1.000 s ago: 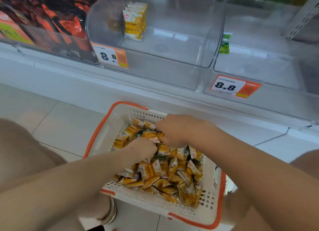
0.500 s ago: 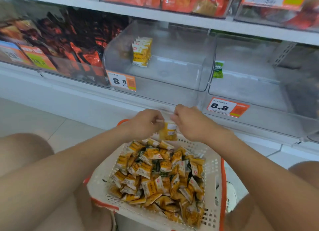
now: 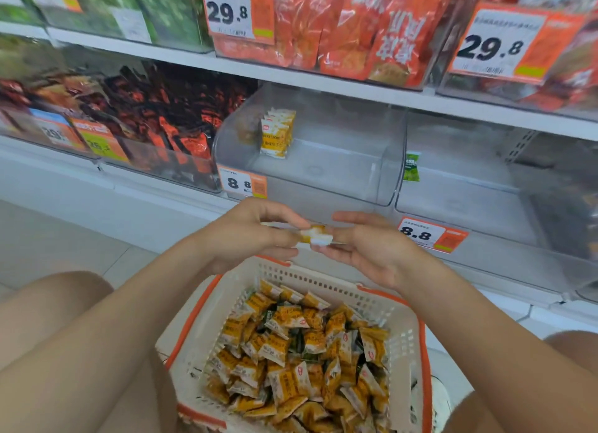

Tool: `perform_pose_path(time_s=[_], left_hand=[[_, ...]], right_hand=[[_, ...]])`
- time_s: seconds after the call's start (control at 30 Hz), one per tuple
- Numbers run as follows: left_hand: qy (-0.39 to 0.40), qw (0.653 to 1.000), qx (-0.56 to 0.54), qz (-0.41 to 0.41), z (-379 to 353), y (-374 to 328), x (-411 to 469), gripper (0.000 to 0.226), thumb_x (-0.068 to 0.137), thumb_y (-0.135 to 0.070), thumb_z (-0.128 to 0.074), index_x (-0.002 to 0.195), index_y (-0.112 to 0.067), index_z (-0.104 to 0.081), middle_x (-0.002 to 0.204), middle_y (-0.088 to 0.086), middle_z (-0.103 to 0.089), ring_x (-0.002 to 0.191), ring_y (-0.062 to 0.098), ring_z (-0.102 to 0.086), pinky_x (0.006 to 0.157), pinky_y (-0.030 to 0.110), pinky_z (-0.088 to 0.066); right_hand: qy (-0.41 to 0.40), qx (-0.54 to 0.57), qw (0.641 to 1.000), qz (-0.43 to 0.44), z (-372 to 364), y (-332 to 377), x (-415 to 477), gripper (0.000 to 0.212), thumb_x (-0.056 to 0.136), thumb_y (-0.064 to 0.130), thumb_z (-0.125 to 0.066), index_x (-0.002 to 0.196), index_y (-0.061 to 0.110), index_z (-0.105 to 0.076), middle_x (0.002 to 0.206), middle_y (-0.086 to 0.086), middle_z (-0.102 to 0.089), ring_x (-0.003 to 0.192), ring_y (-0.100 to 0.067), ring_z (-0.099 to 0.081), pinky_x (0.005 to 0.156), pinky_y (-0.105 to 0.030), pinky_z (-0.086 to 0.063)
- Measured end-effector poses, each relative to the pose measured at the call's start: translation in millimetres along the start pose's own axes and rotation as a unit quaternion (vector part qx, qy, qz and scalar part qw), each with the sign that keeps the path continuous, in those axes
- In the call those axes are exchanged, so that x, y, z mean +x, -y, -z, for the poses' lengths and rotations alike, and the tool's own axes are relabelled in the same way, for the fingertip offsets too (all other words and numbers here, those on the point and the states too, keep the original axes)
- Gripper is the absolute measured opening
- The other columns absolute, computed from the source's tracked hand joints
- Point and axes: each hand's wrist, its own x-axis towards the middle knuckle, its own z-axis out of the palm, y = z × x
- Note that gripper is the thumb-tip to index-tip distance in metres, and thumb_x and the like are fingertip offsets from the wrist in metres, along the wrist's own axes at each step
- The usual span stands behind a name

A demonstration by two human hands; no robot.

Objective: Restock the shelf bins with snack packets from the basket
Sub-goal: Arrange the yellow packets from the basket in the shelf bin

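Our left grip (image 3: 255, 235) and right grip (image 3: 372, 248) both pinch one yellow packet (image 3: 315, 235) between them — above the basket (image 3: 323, 283), at its far rim, before the clear bin (image 3: 339, 173).

Bare left hand (image 3: 249, 235), right hand (image 3: 372, 248), forearms (image 3: 97, 319), knees (image 3: 55, 296).

Upper-centre price tag (image 3: 238, 10), on bin of orange-red bags (image 3: 323, 54): 29.8.
Upper-right price tag (image 3: 498, 44): 29.8.
Mid-frame price tag (image 3: 242, 183), clear bin (image 3: 323, 190) front: 8 8.
Centre-right price tag (image 3: 430, 235): 8.8.
Left-side tags (image 3: 100, 141): blurred.
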Motion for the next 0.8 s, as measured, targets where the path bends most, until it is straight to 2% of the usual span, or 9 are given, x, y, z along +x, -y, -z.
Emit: perform_pose_path(time_s=[0.03,0.13,0.23,0.33,0.43,0.57,0.63,0.73,0.8], left_hand=[[0.023,0.999,-0.017,0.030,3,-4,0,0.015,0.096,-0.001,-0.067,0.108,0.002,-0.076,0.125,0.011,-0.073,0.115,0.030,-0.071,0.095,0.047,-0.060],[0.024,0.996,-0.050,0.067,7,-9,1,0.024,0.086,-0.012,-0.080,0.106,0.001,-0.072,0.123,0.017,-0.071,0.111,0.028,-0.070,0.089,0.048,-0.062],[-0.032,0.998,-0.039,0.030,7,-7,7,0.032,0.086,0.000,-0.080,0.107,-0.010,-0.057,0.108,0.021,-0.073,0.098,0.027,-0.072,0.084,0.056,-0.063],[-0.072,0.997,-0.029,-0.001,11,-9,10,0.038,0.085,0.003,-0.080,0.107,-0.011,-0.052,0.107,0.022,-0.070,0.093,0.025,-0.073,0.078,0.052,-0.064],[-0.099,0.995,0.023,-0.017,11,-12,10,0.039,0.082,-0.005,-0.086,0.105,-0.014,-0.056,0.111,0.018,-0.072,0.090,0.025,-0.074,0.079,0.049,-0.065],[-0.114,0.991,0.052,-0.049,13,-19,10,0.037,0.081,-0.007,-0.087,0.108,-0.012,-0.062,0.108,0.015,-0.074,0.080,0.021,-0.072,0.069,0.034,-0.063],[-0.119,0.989,0.067,-0.061,19,-22,14,0.036,0.081,-0.010,-0.088,0.109,-0.011,-0.065,0.108,0.017,-0.074,0.080,0.019,-0.072,0.067,0.027,-0.061],[-0.128,0.985,0.074,-0.085,33,-27,21,0.034,0.082,-0.012,-0.088,0.108,-0.008,-0.066,0.105,0.022,-0.074,0.083,0.025,-0.073,0.071,0.031,-0.062],[-0.140,0.976,0.119,-0.120,43,-30,28,0.030,0.084,-0.021,-0.088,0.104,-0.010,-0.068,0.095,0.014,-0.077,0.085,0.025,-0.075,0.077,0.035,-0.062]], right_hand=[[-0.010,-0.095,0.994,0.047,-1,1,-3,0.041,0.092,-0.012,-0.066,0.127,0.009,-0.058,0.115,-0.018,-0.067,0.090,-0.029,-0.075,0.070,-0.033,-0.063],[-0.011,-0.326,0.918,0.225,-7,3,-7,0.049,0.090,-0.008,-0.071,0.124,0.026,-0.060,0.117,-0.007,-0.055,0.082,-0.031,-0.074,0.071,-0.037,-0.064],[-0.022,-0.293,0.918,0.265,-11,0,-6,0.057,0.089,-0.002,-0.075,0.130,0.033,-0.054,0.119,-0.001,-0.056,0.083,-0.029,-0.076,0.076,-0.039,-0.064],[-0.056,-0.179,0.968,0.165,-12,-4,-1,0.050,0.085,0.016,-0.085,0.129,0.019,-0.062,0.112,-0.001,-0.068,0.088,-0.019,-0.074,0.074,-0.032,-0.062],[-0.028,-0.151,0.982,0.111,-12,-8,4,0.039,0.086,0.031,-0.084,0.117,0.009,-0.073,0.097,-0.003,-0.075,0.084,-0.014,-0.068,0.075,-0.028,-0.058],[-0.016,-0.080,0.989,0.127,-21,-7,5,0.015,0.094,0.021,-0.075,0.105,0.012,-0.079,0.101,-0.004,-0.078,0.092,-0.023,-0.072,0.084,-0.035,-0.058],[-0.023,-0.108,0.979,0.169,-26,-2,9,0.014,0.096,0.019,-0.073,0.106,0.011,-0.079,0.102,-0.008,-0.079,0.096,-0.024,-0.073,0.090,-0.039,-0.058],[-0.025,-0.204,0.947,0.247,-38,12,17,0.014,0.094,0.020,-0.075,0.107,0.013,-0.078,0.096,-0.002,-0.079,0.082,-0.008,-0.069,0.072,-0.024,-0.055],[-0.035,-0.238,0.929,0.282,-45,26,28,0.014,0.094,0.017,-0.075,0.106,0.011,-0.077,0.092,-0.002,-0.079,0.075,-0.006,-0.068,0.066,-0.020,-0.052]])
